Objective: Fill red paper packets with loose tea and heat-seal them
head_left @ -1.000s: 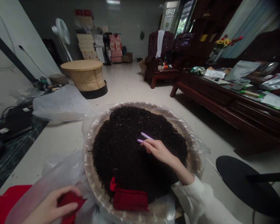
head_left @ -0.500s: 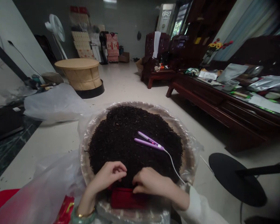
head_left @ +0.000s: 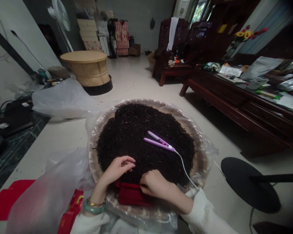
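A round woven basket (head_left: 202, 162), lined with clear plastic, holds a heap of dark dried strips that look like tea leaves (head_left: 136, 130). My left hand (head_left: 118, 169) is over the heap's near edge, fingers curved and a little apart, nothing visible in them. To its right, my right hand (head_left: 155, 183) is closed beside a flat red cloth-like packet (head_left: 132, 194), touching its right part; its fingertips are hidden, so what they pinch cannot be seen. On the leaves lies a small purple hair straightener (head_left: 160, 143), its plates apart and a red light showing.
The straightener's white cord (head_left: 184, 167) runs down past my right sleeve. Clear plastic bags (head_left: 61, 100) lie left, with red packets (head_left: 72, 208) near my left wrist. A black round stand base (head_left: 250, 185) is at right, beyond it a cluttered dark wooden table (head_left: 224, 100).
The view has shifted, so the basket sits slightly higher and to the right. Both hands stay near the red packet, with my left fingers a little more spread.
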Available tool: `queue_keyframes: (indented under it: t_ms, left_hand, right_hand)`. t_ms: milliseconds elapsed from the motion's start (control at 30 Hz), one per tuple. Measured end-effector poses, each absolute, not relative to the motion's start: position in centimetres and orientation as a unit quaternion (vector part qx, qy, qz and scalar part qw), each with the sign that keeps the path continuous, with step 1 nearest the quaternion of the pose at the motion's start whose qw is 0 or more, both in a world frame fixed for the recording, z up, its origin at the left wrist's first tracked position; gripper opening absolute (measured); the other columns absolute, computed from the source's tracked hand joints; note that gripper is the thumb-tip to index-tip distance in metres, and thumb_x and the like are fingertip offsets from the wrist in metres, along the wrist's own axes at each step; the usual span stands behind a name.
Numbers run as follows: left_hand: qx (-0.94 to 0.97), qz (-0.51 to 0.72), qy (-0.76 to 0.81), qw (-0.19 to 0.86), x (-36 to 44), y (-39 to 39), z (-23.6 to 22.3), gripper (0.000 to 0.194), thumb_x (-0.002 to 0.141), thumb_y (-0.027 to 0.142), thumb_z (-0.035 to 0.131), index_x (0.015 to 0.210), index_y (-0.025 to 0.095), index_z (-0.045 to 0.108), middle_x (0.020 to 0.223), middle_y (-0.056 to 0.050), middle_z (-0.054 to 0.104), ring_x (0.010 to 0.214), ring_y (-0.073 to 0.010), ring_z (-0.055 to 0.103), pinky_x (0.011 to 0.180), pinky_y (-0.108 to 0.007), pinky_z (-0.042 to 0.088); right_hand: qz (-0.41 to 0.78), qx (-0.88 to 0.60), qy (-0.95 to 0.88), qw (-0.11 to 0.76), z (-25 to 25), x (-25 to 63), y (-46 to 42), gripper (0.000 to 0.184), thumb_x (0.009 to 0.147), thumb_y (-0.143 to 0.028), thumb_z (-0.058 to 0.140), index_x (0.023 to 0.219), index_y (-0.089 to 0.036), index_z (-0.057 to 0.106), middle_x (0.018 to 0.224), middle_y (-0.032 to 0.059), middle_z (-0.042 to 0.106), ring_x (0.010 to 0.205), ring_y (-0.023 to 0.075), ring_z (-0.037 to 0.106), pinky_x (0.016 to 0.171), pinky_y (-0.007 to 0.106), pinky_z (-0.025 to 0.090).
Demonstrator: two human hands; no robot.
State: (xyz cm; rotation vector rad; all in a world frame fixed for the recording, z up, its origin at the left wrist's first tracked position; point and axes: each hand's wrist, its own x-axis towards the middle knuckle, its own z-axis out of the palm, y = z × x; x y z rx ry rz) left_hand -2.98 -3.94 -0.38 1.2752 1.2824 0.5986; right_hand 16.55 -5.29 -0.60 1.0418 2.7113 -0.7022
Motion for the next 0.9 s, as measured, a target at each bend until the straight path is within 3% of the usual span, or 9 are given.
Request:
queue_keyframes:
  t_ms: [167, 267, 467, 600, 767, 900]
  left_hand:
    - [0.547, 0.262, 0.542, 0.582, -4.0, -4.3, -0.1, 0.034, 0.077, 0.043, 0.059, 0.091, 0.014, 0.070, 0.088, -0.007, 0.074, 0.080, -0.0193, 0.066, 0.071, -0.026, 0.047]
    - [0.558, 0.253, 0.531, 0.584, -4.6, -4.5, -0.1, 0.038, 0.080, 0.046, 0.054, 0.084, 0.014, 0.073, 0.076, -0.003, 0.073, 0.070, -0.0164, 0.063, 0.065, -0.023, 0.045]
    - [0.525, 0.223, 0.527, 0.630, -4.7, -4.8, -0.3, 0.034, 0.073, 0.045, 0.061, 0.073, 0.013, 0.072, 0.060, 0.000, 0.066, 0.050, -0.0111, 0.053, 0.051, -0.021, 0.041]
    - [0.582, 0.218, 0.545, 0.563, -4.5, -4.9, 0.2, 0.026, 0.076, 0.038, 0.058, 0.068, 0.015, 0.069, 0.058, 0.000, 0.065, 0.052, -0.0124, 0.055, 0.052, -0.021, 0.041]
    - [0.691, 0.295, 0.539, 0.381, -4.3, -4.8, 1.0, 0.023, 0.084, 0.030, 0.050, 0.076, 0.020, 0.069, 0.078, -0.003, 0.072, 0.075, -0.0186, 0.064, 0.072, -0.025, 0.046]
    - [0.667, 0.416, 0.535, 0.309, -3.3, -4.7, 0.4, 0.019, 0.086, 0.029, 0.050, 0.083, 0.021, 0.067, 0.105, -0.008, 0.070, 0.099, -0.0222, 0.063, 0.088, -0.029, 0.045]
  right_hand:
    - [-0.340, 0.383, 0.856, -0.068, 0.7, 18.4, -4.0, 0.018, 0.078, -0.013, 0.057, 0.080, -0.019, 0.074, 0.075, 0.0023, 0.072, 0.068, 0.0141, 0.064, 0.060, 0.020, 0.040]
    - [-0.382, 0.393, 0.828, -0.119, 1.1, 19.2, -3.5, 0.019, 0.078, -0.010, 0.056, 0.079, -0.017, 0.074, 0.072, 0.0020, 0.070, 0.063, 0.0125, 0.061, 0.058, 0.019, 0.039]
    - [-0.383, 0.373, 0.830, -0.160, 0.8, 19.8, -3.5, 0.023, 0.086, -0.017, 0.050, 0.086, -0.017, 0.073, 0.074, 0.0042, 0.068, 0.066, 0.0136, 0.061, 0.062, 0.021, 0.042]
    - [-0.388, 0.355, 0.836, -0.156, 1.1, 20.0, -3.6, 0.020, 0.087, -0.020, 0.052, 0.087, -0.017, 0.072, 0.077, 0.0045, 0.068, 0.069, 0.0137, 0.061, 0.064, 0.021, 0.043]
    - [-0.412, 0.355, 0.824, -0.160, 1.9, 19.8, -3.2, 0.021, 0.084, -0.034, 0.062, 0.095, -0.018, 0.071, 0.082, 0.0039, 0.069, 0.071, 0.0148, 0.061, 0.064, 0.023, 0.043]
    - [-0.326, 0.383, 0.834, -0.226, 1.6, 18.5, -2.9, 0.020, 0.086, -0.026, 0.058, 0.097, -0.016, 0.071, 0.080, 0.0068, 0.068, 0.071, 0.0165, 0.060, 0.064, 0.025, 0.043]
